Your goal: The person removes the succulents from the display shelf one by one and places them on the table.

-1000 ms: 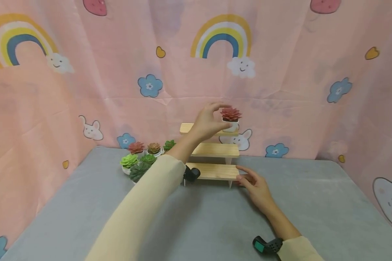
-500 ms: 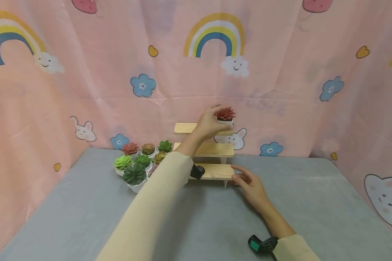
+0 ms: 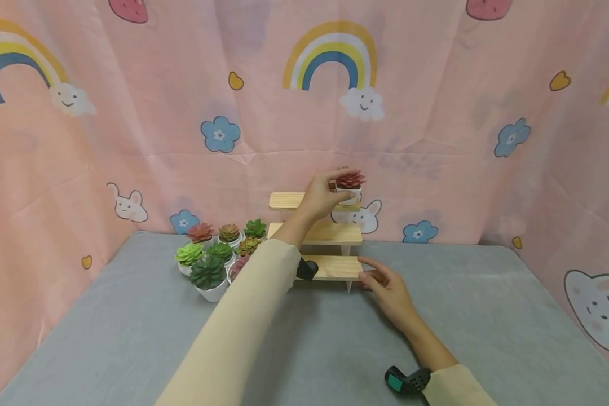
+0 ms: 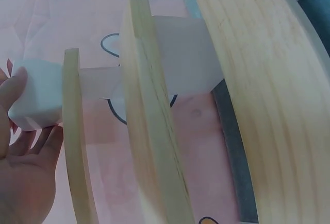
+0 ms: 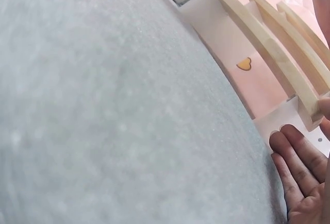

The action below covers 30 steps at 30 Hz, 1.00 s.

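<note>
In the head view my left hand (image 3: pixel 321 194) holds a red potted succulent (image 3: pixel 351 180) at the right end of the top board of a three-tier wooden shelf (image 3: pixel 335 267). The left wrist view shows the thumb against the white pot (image 4: pixel 38 92) and other fingers on its far side; the pot's base meets the top board (image 4: pixel 76 131). My right hand (image 3: pixel 393 293) grips the right end of the bottom board, a finger at its top edge. In the right wrist view its other fingers (image 5: pixel 301 167) lie below the board, beside the pale leg. My left forearm hides part of the shelf.
Several potted succulents, among them a dark green one (image 3: pixel 208 272) and a bright green one (image 3: pixel 189 255), stand grouped left of the shelf on the grey tabletop (image 3: pixel 106 316). A pink patterned curtain (image 3: pixel 426 73) hangs close behind the shelf.
The head view has shifted slightly, so the scene sits further left. The left hand has drawn the succulent marginally left over the top board and lowered slightly. The right hand keeps its place on the shelf.
</note>
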Each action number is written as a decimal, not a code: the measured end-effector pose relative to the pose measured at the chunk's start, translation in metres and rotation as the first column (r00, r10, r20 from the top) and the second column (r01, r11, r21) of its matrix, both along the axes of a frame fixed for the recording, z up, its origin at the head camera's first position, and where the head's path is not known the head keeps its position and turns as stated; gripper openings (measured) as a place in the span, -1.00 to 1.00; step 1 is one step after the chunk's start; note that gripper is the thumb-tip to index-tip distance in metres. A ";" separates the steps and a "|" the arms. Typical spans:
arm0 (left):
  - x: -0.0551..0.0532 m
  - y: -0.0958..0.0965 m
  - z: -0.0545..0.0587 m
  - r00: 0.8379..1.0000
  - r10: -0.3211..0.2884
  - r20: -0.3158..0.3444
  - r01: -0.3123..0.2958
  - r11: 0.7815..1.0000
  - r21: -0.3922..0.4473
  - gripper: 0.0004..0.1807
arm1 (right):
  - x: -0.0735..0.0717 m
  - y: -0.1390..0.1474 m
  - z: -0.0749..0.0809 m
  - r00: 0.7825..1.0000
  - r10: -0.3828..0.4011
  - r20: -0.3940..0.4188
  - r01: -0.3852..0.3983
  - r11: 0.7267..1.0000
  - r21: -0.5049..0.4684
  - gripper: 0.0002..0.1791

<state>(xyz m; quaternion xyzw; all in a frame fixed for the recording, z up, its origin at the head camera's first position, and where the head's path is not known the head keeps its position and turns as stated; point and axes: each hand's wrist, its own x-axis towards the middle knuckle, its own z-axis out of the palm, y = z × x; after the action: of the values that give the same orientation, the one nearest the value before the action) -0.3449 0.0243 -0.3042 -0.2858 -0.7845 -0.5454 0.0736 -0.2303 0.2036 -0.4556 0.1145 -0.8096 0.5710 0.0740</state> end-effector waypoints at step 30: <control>0.060 -0.063 -0.016 1.000 -0.029 -0.001 0.028 0.985 -0.169 -0.49 | -0.002 -0.003 0.000 0.999 0.018 -0.042 -0.015 0.998 0.056 -0.52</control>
<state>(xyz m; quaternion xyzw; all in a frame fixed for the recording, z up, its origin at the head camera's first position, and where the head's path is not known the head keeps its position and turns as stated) -0.2848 -0.0389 -0.3199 -0.3031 -0.8236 -0.4775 0.0428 -0.2321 0.2001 -0.4560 0.1354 -0.8224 0.5463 0.0834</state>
